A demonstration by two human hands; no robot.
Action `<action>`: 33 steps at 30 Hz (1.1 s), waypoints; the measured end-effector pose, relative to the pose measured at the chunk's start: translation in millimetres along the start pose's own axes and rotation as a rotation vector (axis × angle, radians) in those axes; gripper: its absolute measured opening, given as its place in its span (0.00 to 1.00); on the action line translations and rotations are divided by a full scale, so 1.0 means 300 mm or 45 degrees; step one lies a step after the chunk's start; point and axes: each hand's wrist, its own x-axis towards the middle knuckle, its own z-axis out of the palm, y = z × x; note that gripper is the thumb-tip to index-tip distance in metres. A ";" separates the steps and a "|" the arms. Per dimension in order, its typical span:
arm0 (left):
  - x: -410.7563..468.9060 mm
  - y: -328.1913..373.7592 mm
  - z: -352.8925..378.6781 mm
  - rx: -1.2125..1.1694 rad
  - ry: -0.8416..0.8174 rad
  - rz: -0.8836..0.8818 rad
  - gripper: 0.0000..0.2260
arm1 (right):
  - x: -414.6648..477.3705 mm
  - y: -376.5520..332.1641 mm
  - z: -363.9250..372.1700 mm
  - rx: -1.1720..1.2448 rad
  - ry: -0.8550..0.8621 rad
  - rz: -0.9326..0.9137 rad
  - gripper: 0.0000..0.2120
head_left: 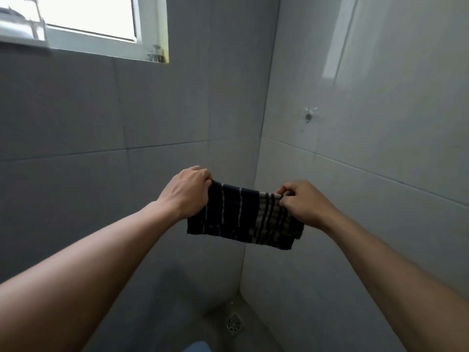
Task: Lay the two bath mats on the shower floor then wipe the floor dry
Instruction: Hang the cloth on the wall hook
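Reaching forward from the bottom corners of the view, two bare forearms meet at chest height, with open air between and beneath them. The left hand (186, 193) curls its fingers over the upper left corner of a small dark navy cloth with pale stripes (241, 214); the right hand (303, 203) pinches the upper right corner between thumb and bent fingers. The cloth hangs stretched between them, its lower edge loose and well above the grey shower floor (165, 313). A rounded blue shape (196, 346) is cut off by the bottom edge. Farther down, a square metal drain grate (234, 323) sits near the corner where two pale tiled walls meet. A small metal wall fitting (309, 115) juts from the right wall, and a white-framed window (86, 16) is high on the left.
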 end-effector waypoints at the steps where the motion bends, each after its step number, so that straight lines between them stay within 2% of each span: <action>1: 0.038 0.023 0.010 -0.015 -0.021 0.002 0.11 | 0.015 0.015 -0.028 -0.014 0.019 0.019 0.11; 6: 0.264 0.053 0.076 -0.133 -0.126 0.095 0.08 | 0.122 0.062 -0.125 -0.075 0.104 0.070 0.08; 8: 0.354 0.052 0.093 -0.203 -0.196 0.214 0.13 | 0.174 0.073 -0.141 -0.175 0.130 0.068 0.08; 10: 0.439 0.056 0.104 -0.144 -0.273 0.381 0.16 | 0.228 0.084 -0.154 -0.296 0.127 0.071 0.08; 13: 0.582 0.067 0.131 0.043 -0.278 0.640 0.11 | 0.299 0.109 -0.184 -0.323 0.150 0.088 0.12; 15: 0.669 0.077 0.155 0.105 -0.250 0.721 0.11 | 0.346 0.117 -0.210 -0.329 0.169 0.069 0.16; 18: 0.784 0.104 0.195 0.159 -0.215 0.773 0.16 | 0.424 0.128 -0.251 -0.462 0.182 0.020 0.17; 22: 0.936 0.148 0.247 0.190 -0.241 0.821 0.20 | 0.550 0.157 -0.311 -0.599 0.184 0.068 0.17; 27: 1.101 0.194 0.300 0.270 -0.203 0.871 0.19 | 0.702 0.216 -0.374 -0.717 0.268 0.055 0.19; 33: 1.298 0.226 0.380 0.275 -0.110 0.902 0.19 | 0.890 0.264 -0.400 -0.751 0.561 0.064 0.09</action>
